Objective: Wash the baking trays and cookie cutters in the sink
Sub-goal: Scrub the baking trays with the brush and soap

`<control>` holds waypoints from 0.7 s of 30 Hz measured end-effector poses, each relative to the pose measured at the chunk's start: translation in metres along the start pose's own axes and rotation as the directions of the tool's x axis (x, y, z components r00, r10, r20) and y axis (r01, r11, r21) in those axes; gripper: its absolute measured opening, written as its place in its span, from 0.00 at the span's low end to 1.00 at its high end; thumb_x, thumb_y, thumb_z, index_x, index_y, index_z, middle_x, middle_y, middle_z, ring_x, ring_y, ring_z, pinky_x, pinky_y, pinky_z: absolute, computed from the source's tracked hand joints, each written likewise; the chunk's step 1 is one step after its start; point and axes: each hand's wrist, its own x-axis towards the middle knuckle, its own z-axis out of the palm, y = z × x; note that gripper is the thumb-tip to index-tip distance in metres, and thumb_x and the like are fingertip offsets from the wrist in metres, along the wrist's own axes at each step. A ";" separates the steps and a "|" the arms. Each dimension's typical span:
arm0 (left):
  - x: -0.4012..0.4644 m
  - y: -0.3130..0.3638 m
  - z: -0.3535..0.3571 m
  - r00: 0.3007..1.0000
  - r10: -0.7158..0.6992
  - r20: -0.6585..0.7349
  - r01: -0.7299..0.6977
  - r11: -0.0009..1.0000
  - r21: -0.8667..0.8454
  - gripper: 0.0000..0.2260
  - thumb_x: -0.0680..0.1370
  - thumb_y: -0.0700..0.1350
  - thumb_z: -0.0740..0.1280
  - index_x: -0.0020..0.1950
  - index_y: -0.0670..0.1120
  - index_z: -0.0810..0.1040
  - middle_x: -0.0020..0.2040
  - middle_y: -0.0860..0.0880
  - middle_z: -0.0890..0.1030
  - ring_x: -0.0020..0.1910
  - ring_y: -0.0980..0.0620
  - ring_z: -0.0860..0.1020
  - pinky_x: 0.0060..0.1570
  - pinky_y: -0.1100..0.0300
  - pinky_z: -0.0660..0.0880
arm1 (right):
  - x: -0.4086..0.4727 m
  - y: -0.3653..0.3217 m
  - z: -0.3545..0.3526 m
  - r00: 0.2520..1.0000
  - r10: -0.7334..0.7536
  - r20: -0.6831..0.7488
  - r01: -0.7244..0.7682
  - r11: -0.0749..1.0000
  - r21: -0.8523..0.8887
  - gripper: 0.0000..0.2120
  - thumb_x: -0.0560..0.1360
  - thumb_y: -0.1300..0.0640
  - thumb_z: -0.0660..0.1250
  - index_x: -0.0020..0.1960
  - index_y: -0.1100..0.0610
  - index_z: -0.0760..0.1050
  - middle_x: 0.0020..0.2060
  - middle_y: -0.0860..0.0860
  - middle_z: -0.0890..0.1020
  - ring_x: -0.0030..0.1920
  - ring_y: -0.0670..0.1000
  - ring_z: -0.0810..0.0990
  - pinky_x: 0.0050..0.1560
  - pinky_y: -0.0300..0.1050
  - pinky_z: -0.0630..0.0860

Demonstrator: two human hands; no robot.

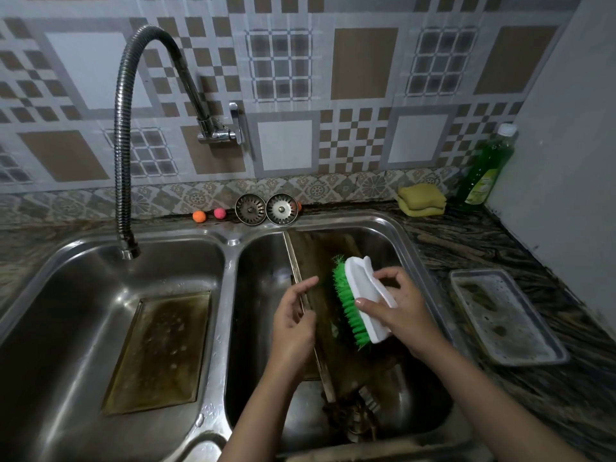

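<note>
A dark, greasy baking tray (pixel 320 258) stands tilted on its edge in the right sink basin (pixel 263 271). My left hand (pixel 295 320) holds its left rim between thumb and fingers. My right hand (pixel 396 310) grips a white scrub brush with green bristles (pixel 358 303), whose bristles face the tray's surface. Another stained tray (pixel 160 351) lies flat in the left basin (pixel 66 328). A third tray (pixel 503 315), wet and soapy, sits on the counter to the right. Some metal cookie cutters (pixel 361 411) lie at the bottom of the right basin, partly hidden.
A flexible steel tap (pixel 125 135) hangs over the left basin. Two sink strainers (pixel 266 208) and small coloured balls (pixel 209 215) sit on the back ledge. Yellow sponges (pixel 421 199) and a green dish soap bottle (pixel 486 166) stand at the back right, by the wall.
</note>
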 end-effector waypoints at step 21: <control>0.008 0.010 0.006 0.961 0.237 -0.145 -0.236 0.971 0.027 0.17 0.75 0.35 0.59 0.58 0.51 0.76 0.60 0.45 0.79 0.62 0.47 0.76 0.66 0.47 0.69 | 0.023 -0.049 0.027 0.883 -0.396 -0.250 0.331 0.905 -0.265 0.22 0.66 0.53 0.77 0.57 0.52 0.74 0.49 0.44 0.78 0.47 0.43 0.76 0.37 0.29 0.71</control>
